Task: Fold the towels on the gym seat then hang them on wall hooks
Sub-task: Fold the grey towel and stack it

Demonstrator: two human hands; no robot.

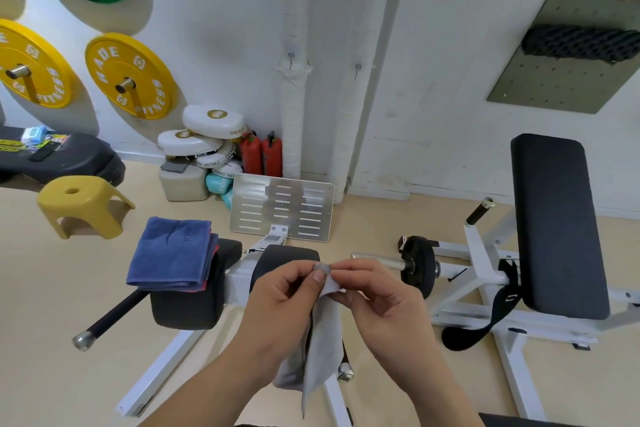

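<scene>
Left grip (280, 298), right grip (377, 302) (both curled) pinch grey towel (322, 350)

We see thin, matt cloth in the grey towel (322, 340) at six o'clock, smooth and limp. The blue towel (171, 253) at nine o'clock is thicker cloth with a soft, napped, matt face. Under it the pad (187, 308) has a smooth black leather-like cover with a faint sheen. The backrest (557, 225) at three o'clock has the same kind of cover, but duller. The frame (162, 374) is white painted metal, slightly glossy. The footplate (282, 208) at twelve o'clock is bare brushed metal, slotted and softly reflective. The stool (79, 201) at ten o'clock is smooth yellow plastic with a light gloss. The strap (498, 312) at four o'clock is black woven webbing.
</scene>
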